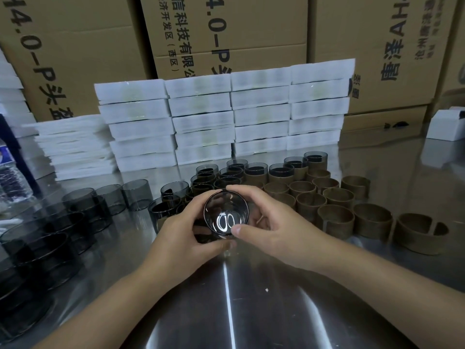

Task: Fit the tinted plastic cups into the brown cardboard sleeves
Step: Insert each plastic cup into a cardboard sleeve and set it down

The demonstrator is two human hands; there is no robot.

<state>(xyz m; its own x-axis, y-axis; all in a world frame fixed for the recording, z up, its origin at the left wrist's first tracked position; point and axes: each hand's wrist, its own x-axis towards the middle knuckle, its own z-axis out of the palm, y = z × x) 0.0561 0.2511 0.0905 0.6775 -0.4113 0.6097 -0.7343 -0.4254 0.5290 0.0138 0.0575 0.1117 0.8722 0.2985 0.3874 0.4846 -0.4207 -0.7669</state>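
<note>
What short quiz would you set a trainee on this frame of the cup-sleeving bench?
1. True or false: the left hand and the right hand both hold the round grey-tinted plastic cup.
2. Where do the empty brown cardboard sleeves stand, relative to the held cup? A: to the person's left. B: to the person's right. C: on top of the white stacked packs.
3. Fill in: the bare tinted cups without sleeves sit on the shiny metal table to the person's ____.

Key: 1 true; 2 B; 3 left.
</note>
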